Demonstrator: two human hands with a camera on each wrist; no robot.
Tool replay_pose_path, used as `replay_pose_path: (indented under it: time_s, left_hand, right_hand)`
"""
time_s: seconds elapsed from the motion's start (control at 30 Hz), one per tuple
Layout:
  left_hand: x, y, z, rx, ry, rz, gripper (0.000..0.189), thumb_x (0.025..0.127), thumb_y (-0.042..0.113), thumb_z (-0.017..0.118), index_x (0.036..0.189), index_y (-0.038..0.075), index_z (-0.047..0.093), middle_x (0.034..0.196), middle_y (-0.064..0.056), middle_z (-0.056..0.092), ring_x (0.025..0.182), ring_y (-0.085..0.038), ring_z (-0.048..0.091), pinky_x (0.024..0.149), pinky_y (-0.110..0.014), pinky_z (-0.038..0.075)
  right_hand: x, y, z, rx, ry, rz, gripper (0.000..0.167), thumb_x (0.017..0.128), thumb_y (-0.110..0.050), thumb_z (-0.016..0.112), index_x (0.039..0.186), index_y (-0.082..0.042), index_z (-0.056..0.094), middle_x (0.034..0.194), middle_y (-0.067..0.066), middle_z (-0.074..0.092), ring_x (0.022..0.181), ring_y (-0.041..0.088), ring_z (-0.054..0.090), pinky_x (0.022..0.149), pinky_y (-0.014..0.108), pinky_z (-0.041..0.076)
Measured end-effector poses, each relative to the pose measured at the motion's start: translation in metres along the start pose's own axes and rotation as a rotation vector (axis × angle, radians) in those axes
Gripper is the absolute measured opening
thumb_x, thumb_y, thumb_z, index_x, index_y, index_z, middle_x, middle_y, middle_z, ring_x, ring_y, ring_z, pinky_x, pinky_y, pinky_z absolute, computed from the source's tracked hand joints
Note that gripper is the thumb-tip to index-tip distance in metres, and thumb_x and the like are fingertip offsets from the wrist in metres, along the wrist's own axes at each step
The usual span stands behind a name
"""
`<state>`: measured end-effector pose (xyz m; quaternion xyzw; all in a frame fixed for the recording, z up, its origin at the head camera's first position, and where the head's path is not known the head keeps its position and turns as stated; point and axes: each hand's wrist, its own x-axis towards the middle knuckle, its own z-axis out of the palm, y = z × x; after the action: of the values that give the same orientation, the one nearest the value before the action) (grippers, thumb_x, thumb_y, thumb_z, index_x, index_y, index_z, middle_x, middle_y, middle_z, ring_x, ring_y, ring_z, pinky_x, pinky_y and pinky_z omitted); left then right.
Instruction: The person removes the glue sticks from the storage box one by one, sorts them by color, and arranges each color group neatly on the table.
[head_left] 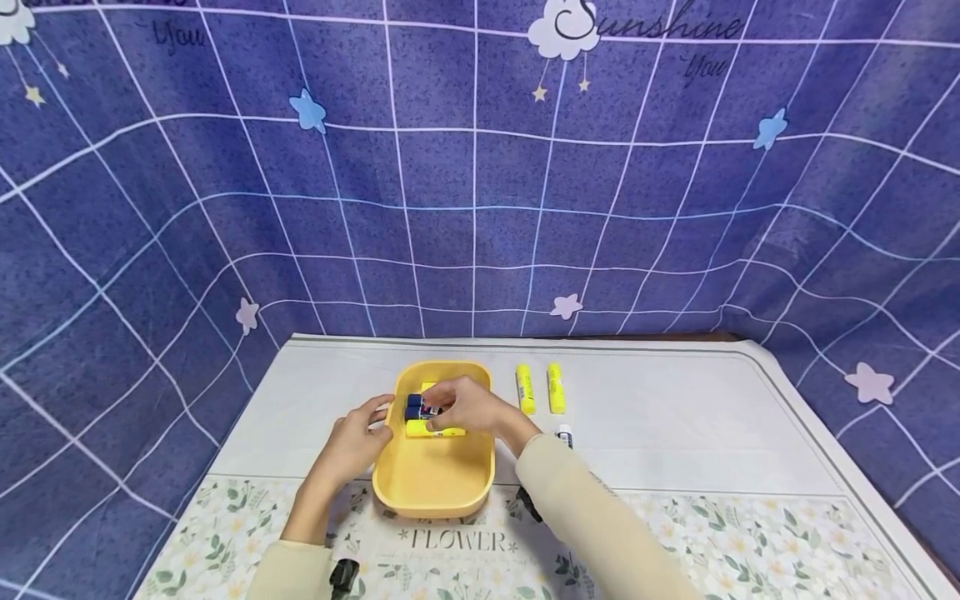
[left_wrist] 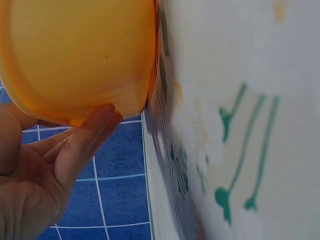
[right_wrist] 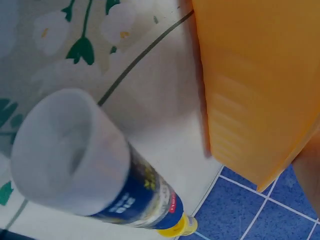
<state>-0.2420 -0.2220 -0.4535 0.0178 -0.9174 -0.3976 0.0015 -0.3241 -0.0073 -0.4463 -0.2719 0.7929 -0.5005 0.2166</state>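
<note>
Your left hand (head_left: 354,442) rests its extended fingers against the bin's (head_left: 435,483) left side. Inside the bin, your right hand (head_left: 468,406) is over a yellow tube (head_left: 448,432) and dark blue tubes (head_left: 413,412); whether it pinches one, I cannot tell.

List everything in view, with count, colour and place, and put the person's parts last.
Table: one, white with floral print nearest, below
Cloth: one, blue with grid, stars and clouds, behind the table
Bin: one, orange-yellow, on the table
Blue tubes: two visible, dark blue, in the bin
Yellow tube: one, yellow, in the bin
Yellow piece: one, yellow, in the bin, mostly hidden
Loose tubes: two, yellow, right of the bin
Capped tube: one, blue with white cap, right of the bin
Black gear: two pieces, black, by the forearms
Sleeves: two, cream, on the forearms
Left hand: one, bare, at the bin's left rim
Right hand: one, bare, over the bin's tubes
</note>
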Motion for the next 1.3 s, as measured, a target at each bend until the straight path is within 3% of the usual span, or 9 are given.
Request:
replay_pose_path:
  time_s: [0.3, 0.47, 0.67, 0.9, 1.1, 1.3]
  left_hand:
    - [-0.002, 0.001, 0.000, 0.002, 0.009, -0.001, 0.058, 0.094, 0.006, 0.056, 0.152, 0.004, 0.048, 0.139, -0.029, 0.063, 0.121, -0.043, 0.068, 0.095, -0.047, 0.061]
    - [-0.002, 0.000, 0.000, 0.011, 0.017, 0.000, 0.059, 0.093, 0.006, 0.056, 0.152, 0.004, 0.049, 0.138, -0.029, 0.064, 0.120, -0.042, 0.069, 0.095, -0.048, 0.061]
    - [-0.001, -0.002, 0.000, 0.008, 0.018, 0.010, 0.060, 0.092, 0.006, 0.057, 0.151, 0.003, 0.049, 0.137, -0.028, 0.065, 0.118, -0.040, 0.071, 0.095, -0.047, 0.062]
    - [-0.002, 0.000, -0.001, 0.014, 0.021, 0.010, 0.061, 0.091, 0.005, 0.057, 0.151, 0.004, 0.049, 0.137, -0.028, 0.065, 0.117, -0.039, 0.072, 0.094, -0.047, 0.062]
    - [-0.002, 0.002, 0.001, -0.006, -0.002, 0.001, 0.061, 0.092, 0.004, 0.056, 0.153, 0.003, 0.047, 0.139, -0.028, 0.064, 0.118, -0.040, 0.070, 0.092, -0.044, 0.063]
    - [-0.001, 0.002, 0.002, -0.004, 0.001, 0.000, 0.061, 0.092, 0.004, 0.057, 0.152, 0.003, 0.048, 0.138, -0.028, 0.064, 0.119, -0.040, 0.070, 0.093, -0.045, 0.062]
  right_hand:
    - [0.004, -0.004, 0.009, -0.201, -0.005, 0.013, 0.044, 0.083, -0.005, 0.082, 0.125, 0.000, 0.072, 0.122, 0.012, 0.077, 0.114, 0.024, 0.072, 0.100, 0.031, 0.058]
    - [0.005, -0.005, 0.014, -0.200, -0.033, 0.032, 0.047, 0.083, -0.003, 0.082, 0.127, 0.002, 0.070, 0.123, 0.013, 0.076, 0.118, 0.029, 0.070, 0.101, 0.031, 0.057]
    - [0.005, -0.006, 0.019, -0.227, -0.033, 0.081, 0.045, 0.083, -0.004, 0.082, 0.127, -0.001, 0.071, 0.120, 0.007, 0.076, 0.109, 0.018, 0.071, 0.096, 0.027, 0.058]
    - [0.006, -0.002, 0.027, -0.214, -0.021, 0.104, 0.043, 0.083, -0.002, 0.082, 0.125, -0.004, 0.073, 0.117, 0.005, 0.078, 0.105, 0.014, 0.071, 0.095, 0.027, 0.058]
    - [0.001, 0.003, 0.037, -0.235, -0.013, 0.110, 0.043, 0.079, -0.003, 0.085, 0.121, -0.008, 0.076, 0.106, -0.002, 0.079, 0.091, 0.006, 0.068, 0.083, 0.020, 0.057]
    - [-0.006, 0.002, 0.043, -0.183, 0.013, 0.141, 0.040, 0.080, 0.000, 0.082, 0.119, -0.008, 0.077, 0.104, -0.001, 0.079, 0.087, 0.006, 0.066, 0.080, 0.022, 0.056]
